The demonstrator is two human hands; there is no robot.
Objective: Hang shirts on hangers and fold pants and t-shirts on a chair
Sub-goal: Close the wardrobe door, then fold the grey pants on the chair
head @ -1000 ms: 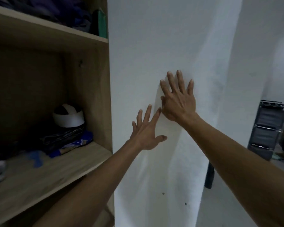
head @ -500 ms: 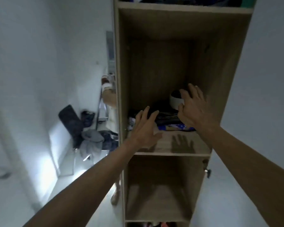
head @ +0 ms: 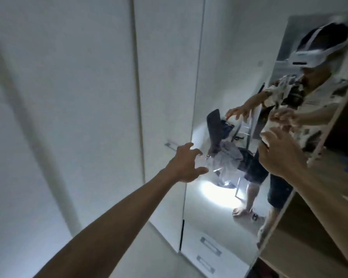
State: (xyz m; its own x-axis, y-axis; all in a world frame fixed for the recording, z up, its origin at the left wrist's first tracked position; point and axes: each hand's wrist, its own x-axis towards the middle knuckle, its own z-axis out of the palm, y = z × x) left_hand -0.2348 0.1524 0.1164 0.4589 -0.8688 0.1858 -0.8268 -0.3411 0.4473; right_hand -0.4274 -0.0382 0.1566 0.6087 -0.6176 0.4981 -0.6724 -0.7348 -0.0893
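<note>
I face a white wardrobe with a mirrored door [head: 215,81]. My left hand [head: 186,164] is stretched out in front of the mirror's left edge, fingers curled and apart, holding nothing. My right hand [head: 279,155] hovers before the mirror's right edge, fingers spread, empty. In the mirror I see a chair [head: 217,129] with a dark back, and a heap of grey and dark clothes [head: 228,157] lying on its seat. The mirror also reflects a person wearing a white headset and a patterned shirt. No hanger is visible.
White wardrobe doors [head: 88,97] with a metal handle [head: 170,145] fill the left. Drawers [head: 207,253] sit below the mirror. The open wooden compartment [head: 317,227] with shelves lies at the right edge. A bright patch of light falls on the reflected floor.
The view has swung left from the open wooden shelves to the mirrored door and white doors. Both hands stay outstretched and empty, fingers now more curled.
</note>
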